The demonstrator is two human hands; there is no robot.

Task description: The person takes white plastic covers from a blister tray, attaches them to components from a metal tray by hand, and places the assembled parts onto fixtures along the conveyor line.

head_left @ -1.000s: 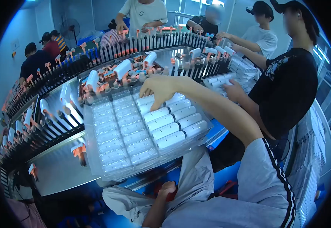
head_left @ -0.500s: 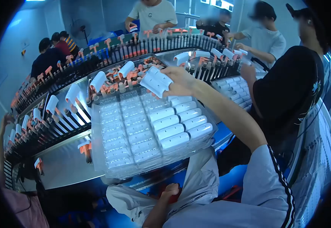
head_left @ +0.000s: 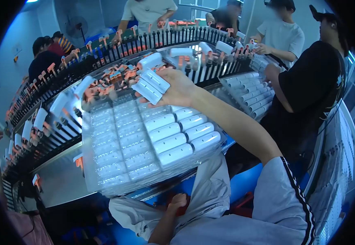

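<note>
My right hand (head_left: 177,87) is closed on a pair of white curved plastic covers (head_left: 151,86). Their hollow inner sides face up, and my fingers reach beneath them. Directly below is a clear plastic tray stack (head_left: 118,139). Its right-hand compartments hold rows of glossy white covers (head_left: 173,134), while the two left columns show bare clear pockets. Down by my lap, my left hand (head_left: 179,201) is curled into a fist beside something red; whatever may be inside it is hidden.
A curved conveyor with black rods (head_left: 153,41) carries white covers and orange holders past the tray. Loose orange parts (head_left: 114,75) lie behind the tray. A co-worker in black (head_left: 316,77) sits close on my right, beside another tray of white covers (head_left: 251,94).
My right hand has turned, so the covers' hollow sides show more and more of the palm appears. Covers on the conveyor have shifted. My left hand stays in my lap.
</note>
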